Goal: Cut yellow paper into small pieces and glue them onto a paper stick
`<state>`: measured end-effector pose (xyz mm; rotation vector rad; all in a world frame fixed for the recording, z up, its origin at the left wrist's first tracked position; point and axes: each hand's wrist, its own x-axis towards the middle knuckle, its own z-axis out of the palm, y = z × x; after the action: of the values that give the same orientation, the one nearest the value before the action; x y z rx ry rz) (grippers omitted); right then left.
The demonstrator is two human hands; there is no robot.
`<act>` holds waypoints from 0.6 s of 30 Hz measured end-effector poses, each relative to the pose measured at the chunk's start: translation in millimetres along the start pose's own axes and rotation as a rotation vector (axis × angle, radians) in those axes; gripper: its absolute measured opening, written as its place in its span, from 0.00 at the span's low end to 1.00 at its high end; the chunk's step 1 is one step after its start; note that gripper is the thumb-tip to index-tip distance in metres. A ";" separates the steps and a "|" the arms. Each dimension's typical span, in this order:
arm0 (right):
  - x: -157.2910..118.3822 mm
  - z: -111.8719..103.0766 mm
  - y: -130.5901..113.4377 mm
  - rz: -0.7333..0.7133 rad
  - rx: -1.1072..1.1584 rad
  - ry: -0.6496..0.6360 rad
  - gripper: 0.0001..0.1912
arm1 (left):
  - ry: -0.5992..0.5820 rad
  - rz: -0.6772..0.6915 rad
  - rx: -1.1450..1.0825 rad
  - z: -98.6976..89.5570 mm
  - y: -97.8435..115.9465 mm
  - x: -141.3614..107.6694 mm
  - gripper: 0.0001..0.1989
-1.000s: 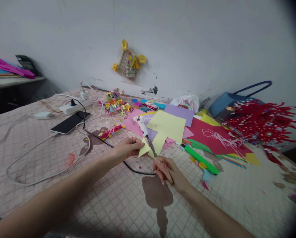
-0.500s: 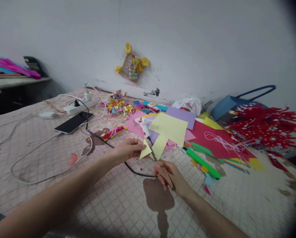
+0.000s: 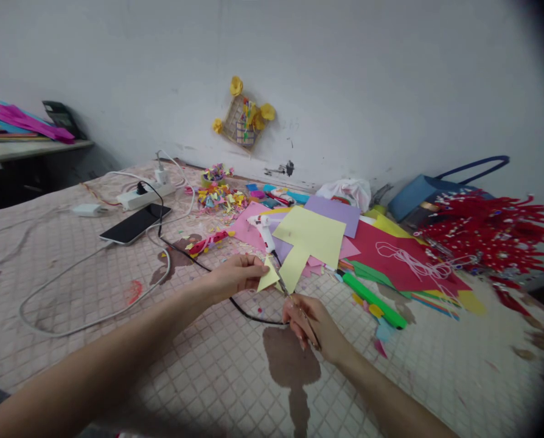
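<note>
Between the thumb and fingers of my left hand (image 3: pixel 239 275) is a small piece of pale yellow paper (image 3: pixel 267 277). My right hand (image 3: pixel 315 325) is closed around a pair of scissors (image 3: pixel 285 286), whose blades point up and left and meet the right edge of that paper. Just beyond lie a strip of yellow paper (image 3: pixel 296 267) and a larger yellow sheet (image 3: pixel 315 231). A white glue gun (image 3: pixel 263 231) rests behind the scissors, its black cord (image 3: pixel 249 315) running under my hands.
To the left are a phone (image 3: pixel 135 224), a power strip (image 3: pixel 146 194) and loose white cables. Paper scraps (image 3: pixel 221 199) are heaped at the back. On the right lie a green cutter-like tool (image 3: pixel 375 299), red paper (image 3: pixel 390 249), white string (image 3: pixel 413 258) and red fuzzy stems (image 3: pixel 486 234).
The scissors' blades look slightly closer together at the yellow paper. Both hands stay in nearly the same place.
</note>
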<state>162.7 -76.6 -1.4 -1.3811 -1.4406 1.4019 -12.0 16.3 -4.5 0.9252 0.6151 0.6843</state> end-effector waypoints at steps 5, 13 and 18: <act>0.7 0.3 0.8 -0.012 -0.043 0.021 0.23 | 0.002 0.002 0.008 1.8 0.1 -0.4 0.11; 0.4 0.9 1.8 -0.023 -0.038 0.022 0.24 | 0.050 0.007 -0.025 6.4 1.8 -1.9 0.11; 1.0 0.2 3.6 -0.034 -0.048 0.016 0.24 | 0.033 0.010 -0.036 7.4 2.4 -2.2 0.12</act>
<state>163.1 -76.2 -5.1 -1.3883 -1.4894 1.3397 -8.6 12.0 1.4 0.8857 0.6262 0.7189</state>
